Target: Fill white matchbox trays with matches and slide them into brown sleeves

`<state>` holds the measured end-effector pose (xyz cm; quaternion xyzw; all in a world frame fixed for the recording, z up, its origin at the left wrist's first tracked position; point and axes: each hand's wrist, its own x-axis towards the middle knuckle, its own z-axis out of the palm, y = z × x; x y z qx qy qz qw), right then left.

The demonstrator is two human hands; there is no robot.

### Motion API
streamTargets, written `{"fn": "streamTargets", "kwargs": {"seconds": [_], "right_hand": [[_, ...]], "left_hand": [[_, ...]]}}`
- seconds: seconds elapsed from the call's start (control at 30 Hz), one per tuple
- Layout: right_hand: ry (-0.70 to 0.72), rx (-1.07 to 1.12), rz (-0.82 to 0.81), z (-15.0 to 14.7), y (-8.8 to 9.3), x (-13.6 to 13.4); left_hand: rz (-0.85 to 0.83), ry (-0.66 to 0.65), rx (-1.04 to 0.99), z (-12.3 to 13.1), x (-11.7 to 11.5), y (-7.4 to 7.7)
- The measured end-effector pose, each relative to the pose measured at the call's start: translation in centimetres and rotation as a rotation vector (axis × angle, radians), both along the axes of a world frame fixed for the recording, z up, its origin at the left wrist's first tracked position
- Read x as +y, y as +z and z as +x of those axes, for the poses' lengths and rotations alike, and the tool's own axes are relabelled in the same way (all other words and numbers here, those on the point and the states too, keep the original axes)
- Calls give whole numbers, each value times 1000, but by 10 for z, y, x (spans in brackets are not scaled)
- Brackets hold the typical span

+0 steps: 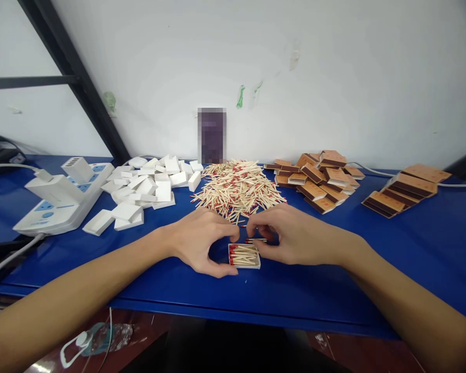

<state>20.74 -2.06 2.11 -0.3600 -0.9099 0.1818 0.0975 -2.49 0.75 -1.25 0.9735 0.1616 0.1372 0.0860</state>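
A small white matchbox tray [244,256], filled with red-tipped matches, lies on the blue table [411,248] in front of me. My left hand [202,241] grips the tray's left side between thumb and fingers. My right hand [295,233] is curled at the tray's right side and pinches a few matches [256,240] just above it. Behind my hands lies a big loose heap of matches [236,189].
A pile of empty white trays [147,186] lies at the left, beside white power strips [62,199] with cables. Brown matchbox sleeves are heaped at the right [318,178], with more stacked farther right [406,191]. A dark box [212,135] stands against the wall. A plastic bottle [101,339] lies on the floor.
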Motion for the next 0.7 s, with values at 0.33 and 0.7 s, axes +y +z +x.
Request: {"fn": "streamTargets", "kwargs": {"seconds": [0.33, 0.7], "right_hand": [[-40, -147, -80, 7, -4, 9], [-4, 123, -189, 4, -1, 1]], "left_hand": [[-15, 4, 42, 0, -2, 2], [-72, -21, 51, -3, 3, 2]]}}
